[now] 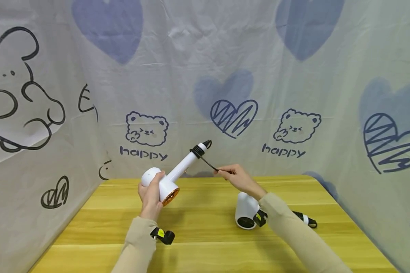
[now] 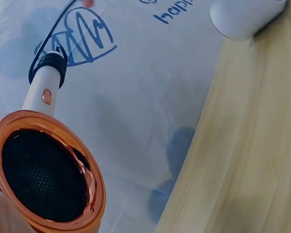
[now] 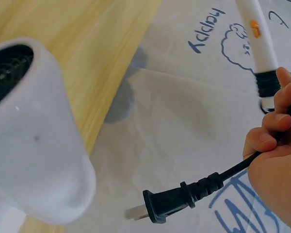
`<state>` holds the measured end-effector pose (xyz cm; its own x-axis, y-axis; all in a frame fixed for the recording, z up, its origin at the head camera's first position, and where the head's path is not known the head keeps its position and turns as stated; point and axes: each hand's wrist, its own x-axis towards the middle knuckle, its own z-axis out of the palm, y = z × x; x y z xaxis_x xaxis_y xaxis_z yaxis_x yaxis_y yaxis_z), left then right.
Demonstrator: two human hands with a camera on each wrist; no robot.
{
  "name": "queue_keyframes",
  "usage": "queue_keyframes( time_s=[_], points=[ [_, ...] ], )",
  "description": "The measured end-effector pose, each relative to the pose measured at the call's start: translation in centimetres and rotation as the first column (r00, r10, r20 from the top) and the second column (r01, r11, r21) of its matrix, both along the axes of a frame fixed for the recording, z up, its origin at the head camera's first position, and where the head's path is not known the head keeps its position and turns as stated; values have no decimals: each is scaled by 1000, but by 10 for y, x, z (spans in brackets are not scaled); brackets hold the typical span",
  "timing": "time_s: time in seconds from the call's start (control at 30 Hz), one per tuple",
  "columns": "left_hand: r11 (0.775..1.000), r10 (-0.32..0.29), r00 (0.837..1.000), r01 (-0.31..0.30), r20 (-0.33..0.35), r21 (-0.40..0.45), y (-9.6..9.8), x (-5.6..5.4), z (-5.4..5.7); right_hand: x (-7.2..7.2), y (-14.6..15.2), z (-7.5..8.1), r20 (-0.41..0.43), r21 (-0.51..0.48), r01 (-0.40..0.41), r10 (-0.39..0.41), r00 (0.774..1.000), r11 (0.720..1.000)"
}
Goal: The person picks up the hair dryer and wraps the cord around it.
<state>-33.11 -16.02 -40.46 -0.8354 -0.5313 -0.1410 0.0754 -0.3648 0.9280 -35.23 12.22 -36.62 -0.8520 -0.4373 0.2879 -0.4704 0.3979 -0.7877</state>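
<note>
My left hand (image 1: 151,196) grips the head of a white hair dryer (image 1: 182,167) with a copper-coloured rim, held above the table with its handle slanting up to the right. Black cord (image 1: 197,151) is wound in several turns around the handle near its end. From the winding a stretch of cord runs to my right hand (image 1: 238,177), whose curled fingers hold it. In the right wrist view the two-pin plug (image 3: 169,204) hangs free past that hand. The left wrist view shows the dryer's dark grille (image 2: 43,174) and a copper-coloured button (image 2: 47,96) on the handle.
A second white hair dryer (image 1: 245,212) lies on the wooden table (image 1: 205,235) beneath my right forearm, which hides part of it. Its cord-wrapped handle (image 1: 305,219) shows to the right. Printed cloth (image 1: 188,49) hangs behind the table and along both sides.
</note>
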Motion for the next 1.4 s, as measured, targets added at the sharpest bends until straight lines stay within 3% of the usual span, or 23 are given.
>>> queue_keyframes(
  time_s=[0.33, 0.47, 0.63, 0.73, 0.83, 0.9, 1.07, 1.17, 1.27, 1.4],
  points=[
    [998, 41, 999, -40, 21, -46, 0, 0, -1, 2, -1, 2, -5, 9, -63, 63, 998, 998],
    [999, -1, 1000, 1, 8, 37, 2, -1, -1, -6, 10, -6, 40, 44, -76, 74, 996, 996],
    [982, -126, 992, 124, 3, 141, 6, 1, -2, -21, 28, -13, 221, 42, -87, 76, 972, 995],
    [955, -242, 970, 239, -4, 175, 10, 3, -1, -28, 38, -15, 275, 71, -36, 15, 961, 997],
    [910, -369, 929, 366, -23, 196, 15, 4, -1, -34, 47, -15, 269, 119, 9, -41, 962, 993],
    [890, -421, 907, 417, -21, 183, 18, 3, -1, -38, 52, -15, 257, 148, 43, -80, 963, 988],
    [874, -483, 875, 479, 27, 83, 21, 1, -7, -46, 58, -18, 171, 229, 167, -208, 963, 959],
    [850, -526, 849, 526, 37, 21, 22, 1, -11, -48, 59, -17, 93, 266, 253, -286, 954, 930],
    [819, -573, 819, 574, 33, -21, 23, 1, -12, -48, 57, -11, 7, 267, 304, -317, 948, 914],
    [791, -595, 801, 599, 73, -123, 22, 3, -10, -45, 52, -2, -106, 270, 316, -299, 948, 909]
  ],
)
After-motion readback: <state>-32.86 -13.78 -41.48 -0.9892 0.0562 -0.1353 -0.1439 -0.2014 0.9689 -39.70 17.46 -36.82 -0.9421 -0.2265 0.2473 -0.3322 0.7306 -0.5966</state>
